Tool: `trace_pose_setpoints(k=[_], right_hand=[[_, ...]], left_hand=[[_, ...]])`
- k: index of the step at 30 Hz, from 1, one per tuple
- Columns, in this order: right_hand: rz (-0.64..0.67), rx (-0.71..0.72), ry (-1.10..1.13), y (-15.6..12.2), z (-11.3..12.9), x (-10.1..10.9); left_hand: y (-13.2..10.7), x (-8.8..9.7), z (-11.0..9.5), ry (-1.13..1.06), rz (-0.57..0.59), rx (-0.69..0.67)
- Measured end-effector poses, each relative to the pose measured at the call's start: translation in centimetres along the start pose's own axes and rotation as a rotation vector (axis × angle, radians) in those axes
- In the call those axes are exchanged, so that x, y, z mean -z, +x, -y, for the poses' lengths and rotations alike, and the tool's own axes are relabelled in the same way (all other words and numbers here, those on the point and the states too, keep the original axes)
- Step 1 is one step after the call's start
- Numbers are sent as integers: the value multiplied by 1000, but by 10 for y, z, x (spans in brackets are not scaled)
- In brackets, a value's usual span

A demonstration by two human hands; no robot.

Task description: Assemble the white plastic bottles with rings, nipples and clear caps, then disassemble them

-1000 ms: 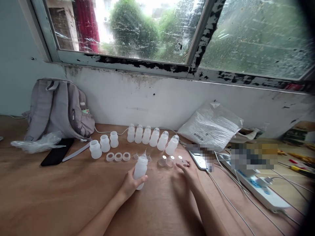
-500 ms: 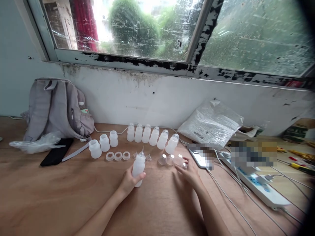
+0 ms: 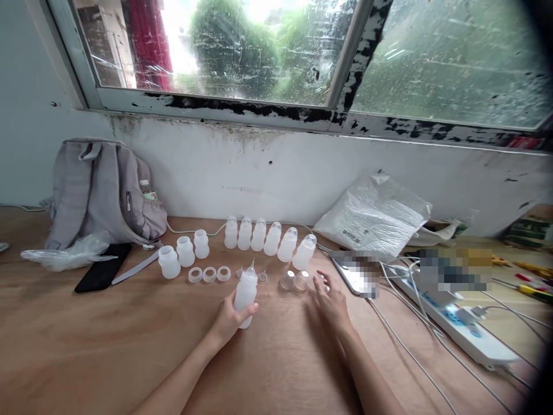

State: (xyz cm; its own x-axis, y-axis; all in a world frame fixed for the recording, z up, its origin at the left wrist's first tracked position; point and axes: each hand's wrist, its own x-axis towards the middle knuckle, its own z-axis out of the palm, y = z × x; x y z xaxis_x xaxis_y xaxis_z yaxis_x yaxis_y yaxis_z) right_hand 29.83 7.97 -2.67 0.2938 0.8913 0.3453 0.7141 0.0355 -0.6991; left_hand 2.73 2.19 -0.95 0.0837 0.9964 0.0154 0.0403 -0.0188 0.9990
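Note:
My left hand [image 3: 228,320] is wrapped round a frosted white feeding bottle [image 3: 245,297] with a clear pointed nipple on top, held upright just over the table. My right hand [image 3: 332,300] reaches to the right end of a row of clear domed caps [image 3: 288,280], its fingers slightly bent and apart. It partly hides the caps at that end, and I cannot tell whether it touches one. Behind the held bottle lies a loose clear nipple [image 3: 262,277]. White collar rings [image 3: 209,274] lie in a row to the left.
Capped bottles [image 3: 273,239] stand in a row at the back. Open bottles [image 3: 185,252] are left of them. A grey backpack [image 3: 95,190], black phone [image 3: 102,268] and plastic bag [image 3: 71,253] sit left. A silver mailer bag [image 3: 374,216], phone [image 3: 349,274], cables and power strip [image 3: 475,337] lie right.
My right hand has shifted slightly; its fingers now cover more of the caps at the right end. My left hand still holds the bottle in nearly the same place.

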Motion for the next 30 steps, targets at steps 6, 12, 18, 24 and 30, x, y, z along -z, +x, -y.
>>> trace_pose_setpoints(k=[6, 12, 18, 24, 30], right_hand=[[-278, 174, -8, -11, 27, 4], [282, 82, 598, -58, 98, -14], [611, -147, 976, -59, 159, -34], [645, -232, 1042, -51, 177, -49], [757, -318, 1224, -49, 172, -47]], left_hand=[[-3, -1, -4, 48, -39, -51], [-12, 0, -15, 324, -100, -201], [-12, 5, -21, 284, 29, -218], [-9, 3, -21, -68, 124, -79], [-18, -1, -17, -544, 386, 277]])
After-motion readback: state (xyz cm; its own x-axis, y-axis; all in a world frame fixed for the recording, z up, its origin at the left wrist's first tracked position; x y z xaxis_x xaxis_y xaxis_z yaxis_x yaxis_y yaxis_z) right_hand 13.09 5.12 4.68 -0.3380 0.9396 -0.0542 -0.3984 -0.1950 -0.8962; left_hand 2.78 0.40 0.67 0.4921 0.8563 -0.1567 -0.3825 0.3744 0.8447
